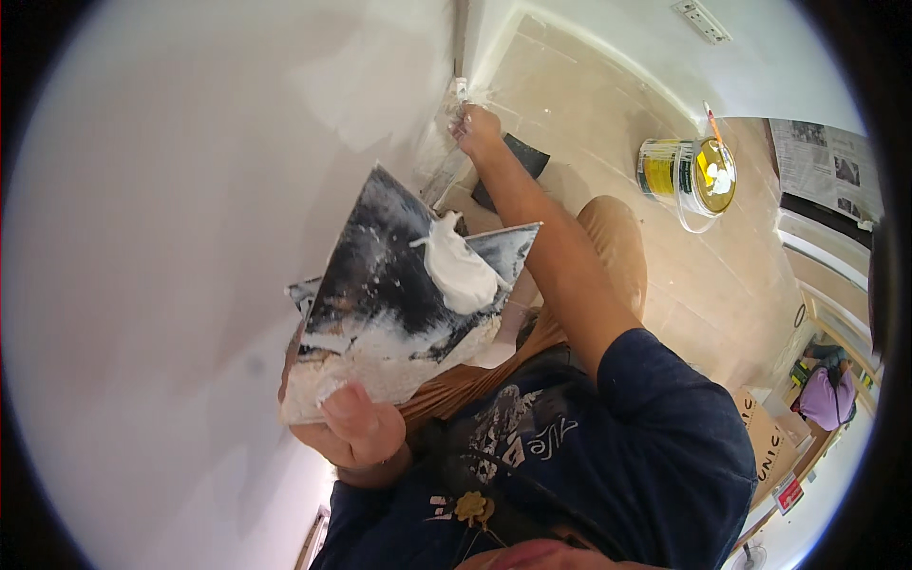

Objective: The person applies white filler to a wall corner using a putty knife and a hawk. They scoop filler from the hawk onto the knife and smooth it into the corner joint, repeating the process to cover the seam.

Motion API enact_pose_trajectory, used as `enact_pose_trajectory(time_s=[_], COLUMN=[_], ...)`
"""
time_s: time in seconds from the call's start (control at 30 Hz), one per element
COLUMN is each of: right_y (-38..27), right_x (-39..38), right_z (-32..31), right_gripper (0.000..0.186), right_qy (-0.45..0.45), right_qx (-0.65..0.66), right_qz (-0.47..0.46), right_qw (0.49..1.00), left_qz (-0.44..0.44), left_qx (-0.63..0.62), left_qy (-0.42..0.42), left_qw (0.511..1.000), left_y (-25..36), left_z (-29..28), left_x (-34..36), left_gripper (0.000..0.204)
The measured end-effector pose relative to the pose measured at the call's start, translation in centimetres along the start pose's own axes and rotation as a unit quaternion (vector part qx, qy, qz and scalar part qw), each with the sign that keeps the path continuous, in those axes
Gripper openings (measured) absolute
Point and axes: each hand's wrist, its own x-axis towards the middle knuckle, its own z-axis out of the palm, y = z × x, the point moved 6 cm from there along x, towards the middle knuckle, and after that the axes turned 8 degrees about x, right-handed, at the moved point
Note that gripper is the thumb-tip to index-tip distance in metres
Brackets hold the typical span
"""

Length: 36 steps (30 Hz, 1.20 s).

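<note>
My left hand (366, 427) grips the whitened lower edge of a dark, flat putty board (370, 266), its thumb on top. A thick lump of white putty (461, 266) lies on the board's right side. Another smeared dark plate (508, 249) sticks out from behind it; how the two are joined, if at all, is hidden. My right arm reaches far forward, and the closed right hand (475, 128) is low at the corner by the pale wall (190, 237). What its fingers hold is too small and blurred to name; a small whitish piece (462, 88) shows just beyond them.
A bucket (670, 169) with white-smeared top and a brush (712, 123) stands on the tiled floor (589, 104) to the right. A dark sheet (522, 161) lies beneath my right forearm. Cardboard boxes (765, 442) and a purple bag (826, 397) are at lower right.
</note>
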Motion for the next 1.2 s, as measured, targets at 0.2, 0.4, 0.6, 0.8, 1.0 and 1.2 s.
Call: enact_pose_trajectory(time_s=[0.2, 0.4, 0.6, 0.8, 1.0, 1.2], right_y=[0.3, 3.9, 4.7, 3.9, 0.4, -3.3], right_x=[12.3, 14.6, 16.7, 18.2, 16.5, 5.9], right_z=[-5.3, -3.3, -2.2, -2.3, -0.8, 5.5], right_gripper=[0.018, 0.01, 0.012, 0.011, 0.009, 0.006], right_qy=[-0.004, -0.048, -0.042, -0.016, -0.017, -0.028], right_qx=[-0.47, -0.488, -0.528, -0.537, -0.562, -0.579], right_qz=[-0.327, -0.438, -0.445, -0.469, -0.471, -0.411], right_qw=[0.82, 0.754, 0.722, 0.701, 0.68, 0.703], left_qz=[-0.009, 0.018, 0.019, 0.023, 0.028, 0.023], left_qx=[0.129, 0.188, 0.194, 0.192, 0.183, 0.196], left_qy=[0.113, 0.135, 0.125, 0.115, 0.099, 0.106], left_qw=[0.985, 0.973, 0.973, 0.974, 0.978, 0.975], left_y=[-1.4, -1.6, -1.9, -2.0, -2.6, -2.3], left_z=[-1.4, -3.0, -3.3, -3.0, -2.5, -2.6], left_x=[-2.0, -3.6, -4.0, -3.7, -3.4, -3.8], left_gripper=[0.034, 0.034, 0.034, 0.034, 0.035, 0.035])
